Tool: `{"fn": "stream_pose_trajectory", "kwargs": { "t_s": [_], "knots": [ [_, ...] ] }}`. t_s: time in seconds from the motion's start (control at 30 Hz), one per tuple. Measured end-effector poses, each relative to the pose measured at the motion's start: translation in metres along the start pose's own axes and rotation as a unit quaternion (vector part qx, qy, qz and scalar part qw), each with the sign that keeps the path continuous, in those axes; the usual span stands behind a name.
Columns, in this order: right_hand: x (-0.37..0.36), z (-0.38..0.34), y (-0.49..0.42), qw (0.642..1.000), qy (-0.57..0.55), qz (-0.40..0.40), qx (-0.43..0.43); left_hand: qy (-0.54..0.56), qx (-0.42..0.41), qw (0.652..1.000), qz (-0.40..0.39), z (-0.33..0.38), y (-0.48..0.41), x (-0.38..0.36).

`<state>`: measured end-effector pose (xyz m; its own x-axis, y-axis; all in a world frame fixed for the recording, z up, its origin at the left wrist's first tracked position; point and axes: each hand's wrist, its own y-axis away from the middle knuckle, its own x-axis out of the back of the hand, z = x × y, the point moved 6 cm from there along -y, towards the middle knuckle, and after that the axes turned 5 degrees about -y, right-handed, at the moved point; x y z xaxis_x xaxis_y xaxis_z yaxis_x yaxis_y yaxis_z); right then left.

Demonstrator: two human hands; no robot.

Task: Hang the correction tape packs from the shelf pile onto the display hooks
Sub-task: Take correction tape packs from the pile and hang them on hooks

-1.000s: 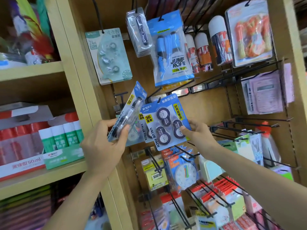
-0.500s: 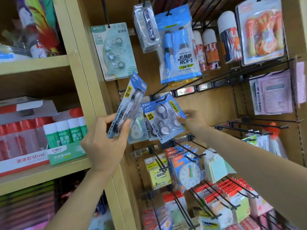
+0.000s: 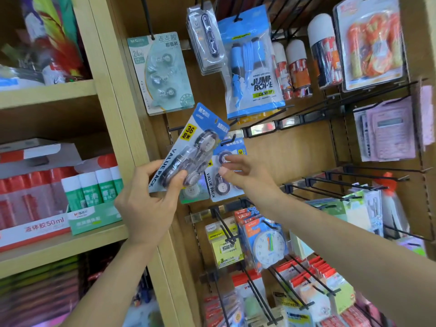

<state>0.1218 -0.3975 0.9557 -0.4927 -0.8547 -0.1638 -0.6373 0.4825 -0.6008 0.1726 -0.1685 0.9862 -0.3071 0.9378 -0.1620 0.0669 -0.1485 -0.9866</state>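
Currently, left hand [image 3: 146, 204] grips tilted correction tape packs [image 3: 188, 156] beside the shelf post [image 3: 111, 102]; right hand [image 3: 245, 175], fingers loose and holding nothing, sits at the pack [image 3: 210, 185] hung on the hook [image 3: 232, 138] (advice: line each punched hole squarely with the hook tip).

Bare back panel [image 3: 295, 156] lies open right of the hung correction tape pack [image 3: 213, 185]. A jump rope pack [image 3: 252, 74] hangs above; empty hooks [image 3: 342, 182] jut at right; a toy clock [image 3: 269, 246] crowds below.
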Motion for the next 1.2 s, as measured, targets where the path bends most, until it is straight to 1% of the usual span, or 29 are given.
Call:
{"fn": "stream_pose_trajectory", "kwargs": {
  "t_s": [0.1, 0.2, 0.27, 0.37, 0.5, 0.53, 0.6, 0.67, 0.8, 0.9, 1.0, 1.07, 1.2],
  "knots": [
    [-0.022, -0.007, 0.004, 0.995, -0.087, -0.047, -0.03, 0.018, 0.027, 0.999, -0.006, -0.002, -0.001, 0.001],
    [-0.028, -0.007, 0.002, 0.987, -0.146, -0.037, -0.049, 0.035, 0.049, 0.998, -0.01, -0.004, -0.002, 0.002],
    [-0.029, -0.004, 0.003, 0.984, -0.166, -0.026, -0.058, 0.039, 0.045, 0.998, -0.011, -0.003, -0.003, 0.003],
    [-0.029, -0.003, 0.008, 0.98, -0.186, -0.052, -0.043, 0.02, 0.016, 1.0, -0.011, 0.0, -0.003, 0.003],
    [-0.015, -0.002, 0.016, 0.974, -0.216, -0.068, -0.019, -0.08, -0.086, 0.993, 0.022, 0.007, -0.003, 0.002],
    [-0.009, -0.002, 0.017, 0.973, -0.223, -0.064, -0.013, -0.096, -0.096, 0.99, 0.035, 0.007, -0.003, 0.002],
    [0.006, 0.0, 0.017, 0.971, -0.234, -0.04, -0.011, -0.122, -0.085, 0.988, 0.049, 0.004, -0.005, 0.002],
    [0.023, 0.006, 0.017, 0.975, -0.221, -0.008, -0.018, -0.161, -0.066, 0.984, 0.033, 0.002, -0.005, -0.001],
    [0.052, 0.016, 0.009, 0.987, -0.148, 0.053, -0.023, -0.209, -0.076, 0.975, -0.001, 0.003, -0.003, -0.007],
    [0.06, 0.015, 0.001, 0.994, -0.091, 0.052, -0.01, -0.222, -0.073, 0.972, -0.003, 0.003, -0.004, -0.006],
    [0.06, 0.011, -0.004, 0.996, -0.077, 0.034, 0.004, -0.238, -0.071, 0.969, -0.017, 0.003, -0.005, -0.008],
    [0.059, 0.012, -0.006, 0.997, -0.067, 0.028, -0.002, -0.252, -0.071, 0.965, -0.028, 0.003, -0.005, -0.01],
    [0.063, 0.019, -0.008, 0.996, -0.074, 0.057, -0.009, -0.273, -0.077, 0.957, -0.052, 0.003, -0.003, -0.012]
  ]
}}
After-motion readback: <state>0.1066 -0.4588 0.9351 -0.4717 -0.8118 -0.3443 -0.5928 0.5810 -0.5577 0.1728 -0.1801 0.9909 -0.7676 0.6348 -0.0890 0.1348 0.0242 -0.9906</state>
